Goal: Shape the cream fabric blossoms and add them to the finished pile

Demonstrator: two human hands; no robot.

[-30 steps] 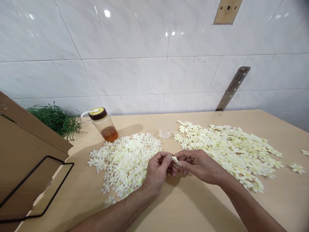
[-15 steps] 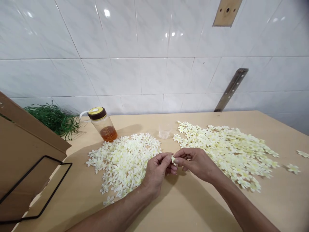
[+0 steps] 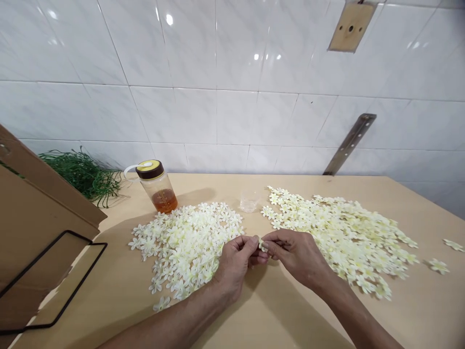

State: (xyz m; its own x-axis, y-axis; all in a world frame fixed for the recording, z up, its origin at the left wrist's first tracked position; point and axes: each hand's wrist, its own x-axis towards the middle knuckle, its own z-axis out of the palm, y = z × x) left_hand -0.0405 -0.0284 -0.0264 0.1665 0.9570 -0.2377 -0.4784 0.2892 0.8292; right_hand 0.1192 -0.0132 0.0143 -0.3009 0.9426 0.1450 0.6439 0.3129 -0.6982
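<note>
Between my fingertips is a small pale-yellow artificial flower (image 3: pixel 261 244), partly covered by the fingers. My left hand (image 3: pixel 238 261) is closed, its thumb and index finger pinching the flower from the left. From the right, my right hand (image 3: pixel 294 252) pinches the same flower, thumb and fingers together. Both hands are just above the table. A heap of whitish flower heads (image 3: pixel 192 242) lies beside my left hand. Beyond my right hand spreads a wider heap of yellower flower heads (image 3: pixel 352 232).
A small clear cup (image 3: pixel 249 202) stands behind my hands. To its left is a bottle of amber liquid (image 3: pixel 160 189). Green artificial stems (image 3: pixel 82 174), a cardboard box (image 3: pixel 43 232) and a black wire frame (image 3: pixel 78 281) occupy the left side. A metal bracket (image 3: pixel 350 144) leans against the tiled wall.
The camera view has tilted slightly. My right hand has closed in a little on the flower and my left hand; both still pinch it.
</note>
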